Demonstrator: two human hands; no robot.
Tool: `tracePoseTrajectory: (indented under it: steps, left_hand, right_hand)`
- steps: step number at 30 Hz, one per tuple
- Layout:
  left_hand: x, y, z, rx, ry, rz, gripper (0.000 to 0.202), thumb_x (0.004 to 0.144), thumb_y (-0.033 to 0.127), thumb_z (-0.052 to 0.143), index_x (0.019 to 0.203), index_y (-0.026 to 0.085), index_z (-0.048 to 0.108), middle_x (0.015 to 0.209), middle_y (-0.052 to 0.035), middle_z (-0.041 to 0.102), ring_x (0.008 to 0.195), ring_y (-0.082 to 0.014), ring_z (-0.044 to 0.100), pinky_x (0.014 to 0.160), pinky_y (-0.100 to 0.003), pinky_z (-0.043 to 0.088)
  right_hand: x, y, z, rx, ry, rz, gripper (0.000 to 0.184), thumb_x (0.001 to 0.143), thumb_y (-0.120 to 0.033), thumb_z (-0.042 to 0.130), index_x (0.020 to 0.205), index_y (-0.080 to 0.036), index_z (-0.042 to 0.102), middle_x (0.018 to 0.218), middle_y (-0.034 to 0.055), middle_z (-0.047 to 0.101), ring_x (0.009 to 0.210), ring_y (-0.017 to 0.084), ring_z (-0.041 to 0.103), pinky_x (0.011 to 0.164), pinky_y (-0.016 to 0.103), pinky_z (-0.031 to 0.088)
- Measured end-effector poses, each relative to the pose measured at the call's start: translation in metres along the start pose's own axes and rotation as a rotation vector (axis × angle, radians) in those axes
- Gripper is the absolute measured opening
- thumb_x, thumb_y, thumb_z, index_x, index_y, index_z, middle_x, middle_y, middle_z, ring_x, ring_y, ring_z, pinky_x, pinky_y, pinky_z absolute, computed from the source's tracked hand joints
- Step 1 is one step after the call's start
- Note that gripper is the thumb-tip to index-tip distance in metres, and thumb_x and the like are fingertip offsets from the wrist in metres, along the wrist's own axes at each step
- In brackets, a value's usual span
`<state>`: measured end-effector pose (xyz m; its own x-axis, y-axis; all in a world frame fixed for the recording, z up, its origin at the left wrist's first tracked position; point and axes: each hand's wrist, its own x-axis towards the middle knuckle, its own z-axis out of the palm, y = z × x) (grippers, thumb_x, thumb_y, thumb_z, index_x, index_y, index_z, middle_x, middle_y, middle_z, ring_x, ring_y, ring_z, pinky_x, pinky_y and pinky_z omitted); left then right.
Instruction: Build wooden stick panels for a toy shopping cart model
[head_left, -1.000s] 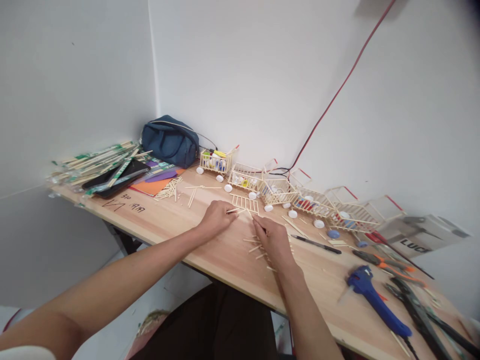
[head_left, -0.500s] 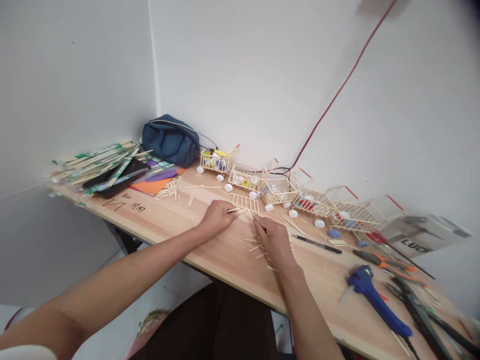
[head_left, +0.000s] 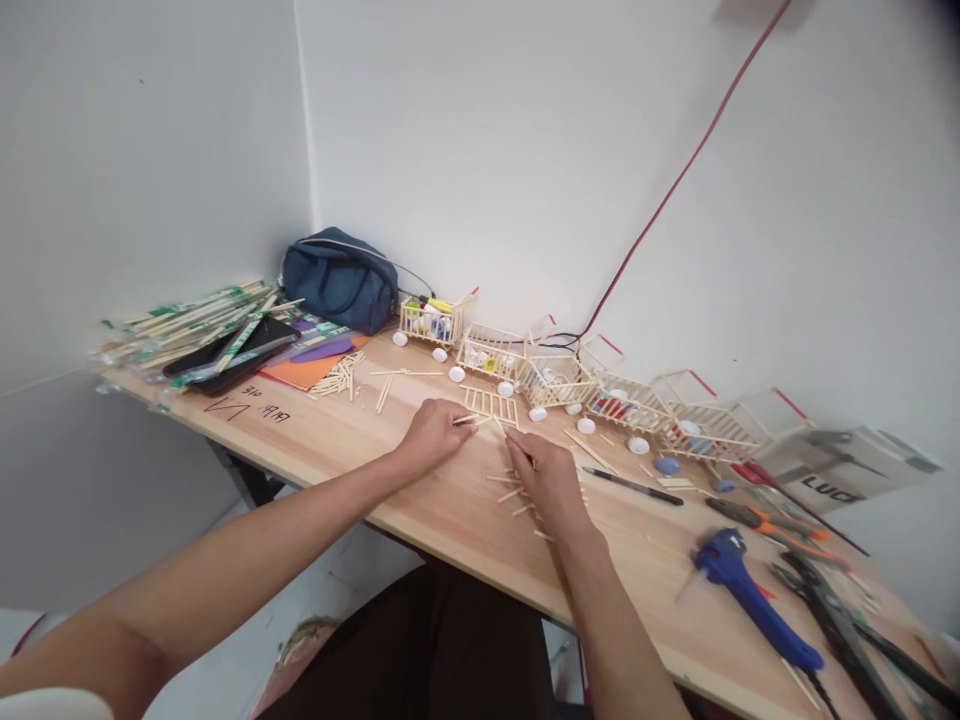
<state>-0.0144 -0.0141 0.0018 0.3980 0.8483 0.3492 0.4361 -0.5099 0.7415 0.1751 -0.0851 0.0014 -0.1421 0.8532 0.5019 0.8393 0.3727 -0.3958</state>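
Middle of the table [head_left: 360, 450], head view: two bare hands working close together, a small gap between them.

Left arm: left forearm [head_left: 277, 545] runs up from the lower-left corner at a shallow slant, well stretched out, a white sleeve edge [head_left: 56, 705] at its lower end. Wrist nearly straight. Left hand [head_left: 431, 437] low over the wood, back of the hand uppermost, knuckles rounded. Fingers [head_left: 452, 408] pinched together on a thin stick [head_left: 466, 419], whose tip points toward the other hand. Thumb mostly hidden from this side.

Right arm: right forearm [head_left: 615, 600] climbs more steeply from the bottom edge, leaning left. Right hand [head_left: 551, 478] has its back up, fingers curled and angled forward and left, closed on a second stick [head_left: 499, 428] that juts out past the fingertips. Exact grip of the thumb: cannot tell.

Just beyond the fingertips, a ladder-like frame [head_left: 489, 403] of pale sticks lies flat on the table. Contact between frame and held sticks: cannot tell. Loose short sticks [head_left: 510, 495] fan out beside and partly behind the right hand.

Behind the frame, a row of stick carts [head_left: 559, 382] with round wheels. Black pen [head_left: 632, 486] right of the right hand; farther right, blue glue gun [head_left: 761, 605] and orange-handled pliers [head_left: 787, 527]. Left of the frame, a heap of cut sticks [head_left: 337, 380], near a blue bag [head_left: 341, 282].
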Motion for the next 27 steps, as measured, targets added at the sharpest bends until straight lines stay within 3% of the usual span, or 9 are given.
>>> tracePoseTrajectory:
  steps: [27]
  left_hand:
    - [0.0004,-0.0027,0.0005,0.031,0.004,0.021,0.031,0.075,0.026,0.053,0.05,0.016,0.037,0.051,0.0027,0.041,0.055,-0.0099,0.039,0.056,-0.027,0.02]
  right_hand:
    - [-0.0003,0.0028,0.0012,-0.007,-0.015,-0.003,0.032,0.096,-0.03,0.043,0.101,-0.019,0.073,0.088,0.0078,0.073,0.079,0.019,0.066,0.073,0.027,0.045]
